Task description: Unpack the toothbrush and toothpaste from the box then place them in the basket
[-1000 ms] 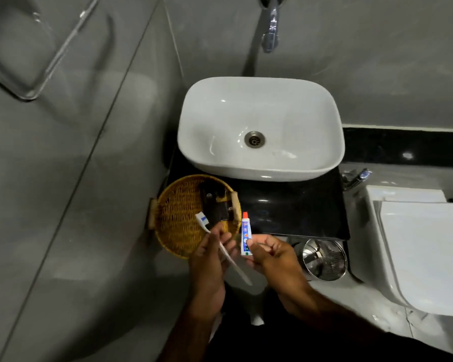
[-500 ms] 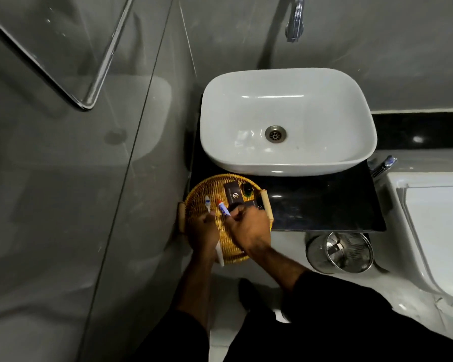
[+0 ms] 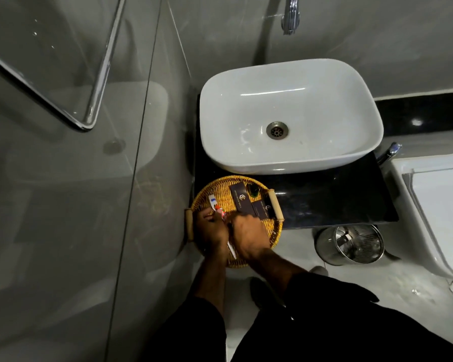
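Note:
A round wicker basket [image 3: 221, 189] with wooden handles sits on the front left corner of the black counter. Both my hands are low inside it. My left hand [image 3: 211, 231] grips the white toothbrush, whose blue-marked head [image 3: 211, 198] points to the basket's far left and whose handle end [image 3: 232, 251] shows between my wrists. My right hand [image 3: 249, 236] is closed on the small toothpaste tube, of which only the red cap end [image 3: 220, 210] shows, lying against the toothbrush. Two dark boxes [image 3: 239, 197] lie in the basket's far right part.
A small green bottle [image 3: 254, 190] stands in the basket by the boxes. A white basin [image 3: 290, 79] fills the counter [image 3: 338, 202] behind, under a chrome tap [image 3: 290, 14]. A steel bin [image 3: 351, 244] and a toilet [image 3: 434, 205] are at the right. A glass panel [image 3: 63, 178] stands at the left.
Both hands went from above the basket's near edge down into it, carrying the toothbrush and toothpaste. The two items now lie close together on the basket's left side. The camera shifted left.

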{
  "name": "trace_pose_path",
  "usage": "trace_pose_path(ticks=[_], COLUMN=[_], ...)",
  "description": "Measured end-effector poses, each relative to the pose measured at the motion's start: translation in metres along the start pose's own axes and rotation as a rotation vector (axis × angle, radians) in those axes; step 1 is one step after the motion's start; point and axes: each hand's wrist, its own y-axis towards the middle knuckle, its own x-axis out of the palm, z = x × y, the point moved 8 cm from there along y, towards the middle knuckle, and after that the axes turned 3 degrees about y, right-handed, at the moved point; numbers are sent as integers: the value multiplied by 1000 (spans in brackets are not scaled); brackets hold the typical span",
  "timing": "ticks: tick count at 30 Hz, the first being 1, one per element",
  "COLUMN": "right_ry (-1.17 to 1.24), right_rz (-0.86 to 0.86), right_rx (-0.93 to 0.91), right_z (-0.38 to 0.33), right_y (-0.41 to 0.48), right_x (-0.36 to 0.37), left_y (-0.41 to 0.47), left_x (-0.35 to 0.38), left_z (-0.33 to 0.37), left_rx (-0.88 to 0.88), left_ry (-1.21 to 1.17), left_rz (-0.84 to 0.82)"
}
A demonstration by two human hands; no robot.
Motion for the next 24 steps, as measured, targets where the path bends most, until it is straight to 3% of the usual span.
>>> trace_pose_path(ticks=[11, 16, 21, 24], right_ry=[176, 218, 339, 376], right_rz=[-101, -65, -115, -53], right_rx=[43, -66, -115, -109], right_z=[8, 9, 47, 83], right_y=[-4, -28, -73, -96], right_x=[-3, -31, -64, -97], left_y=[-6, -9, -21, -22], left_x=[0, -4, -4, -3], left_z=[2, 5, -3, 1], left_rx=[18, 29, 71, 74], left_ry=[82, 150, 298, 339], left_rz=[40, 29, -46, -62])
